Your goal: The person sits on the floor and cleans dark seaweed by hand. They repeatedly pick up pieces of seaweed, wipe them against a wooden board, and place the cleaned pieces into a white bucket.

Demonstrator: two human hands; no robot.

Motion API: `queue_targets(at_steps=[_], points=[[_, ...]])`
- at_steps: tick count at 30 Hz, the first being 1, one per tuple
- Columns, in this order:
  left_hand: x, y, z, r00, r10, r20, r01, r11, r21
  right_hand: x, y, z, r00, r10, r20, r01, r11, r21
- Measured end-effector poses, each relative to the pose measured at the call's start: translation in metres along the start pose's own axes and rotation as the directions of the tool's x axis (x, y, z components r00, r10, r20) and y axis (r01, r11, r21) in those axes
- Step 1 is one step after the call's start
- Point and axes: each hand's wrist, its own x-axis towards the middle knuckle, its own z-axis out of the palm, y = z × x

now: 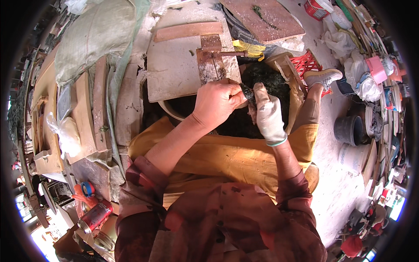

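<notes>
My left hand (pixel 220 98) is bare, its thumb and forefinger pinched on one end of a small dark, rough piece (pixel 247 93). My right hand (pixel 270 114), in a white knitted glove, grips the same piece from the other side. A narrow pinkish-brown strip (pixel 252 113) shows below it, partly hidden by the glove. Under both hands is a heap of dark, wet-looking material (pixel 266 77) in a container whose rim is mostly hidden. Just beyond my left hand, a rusty metal fixture (pixel 211 60) with a side rod rests on a pale board (pixel 173 68).
A brown wooden strip (pixel 188 31) lies across the board's far part. A reddish board (pixel 265 19) is at the top. To the left are a woven sack (pixel 95 39) and timber planks (pixel 83 114). A black bucket (pixel 348 130) stands right. A drink can (pixel 95 216) lies lower left.
</notes>
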Motion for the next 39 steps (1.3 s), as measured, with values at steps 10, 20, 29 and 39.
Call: queue_targets(at_steps=[10,20,29,39], points=[[-0.002,0.000,0.010,0.996,0.084,0.021,-0.073,0.945,-0.318,0.014,0.036,-0.034,0.898,-0.139,0.417,0.222,0.962,-0.159],[-0.001,-0.004,0.000,0.915,-0.185,0.359,0.404,0.412,-0.817,0.002,0.023,-0.029,0.691,-0.076,0.719,-0.184,0.943,0.277],[0.007,-0.027,-0.007,0.928,-0.297,0.224,0.357,0.544,-0.759,0.011,0.035,-0.035,0.899,-0.004,0.438,-0.193,0.894,0.404],[0.007,-0.012,-0.024,0.923,0.259,0.284,-0.343,0.887,0.308,0.011,-0.005,-0.026,0.895,-0.077,0.439,0.213,0.940,-0.267]])
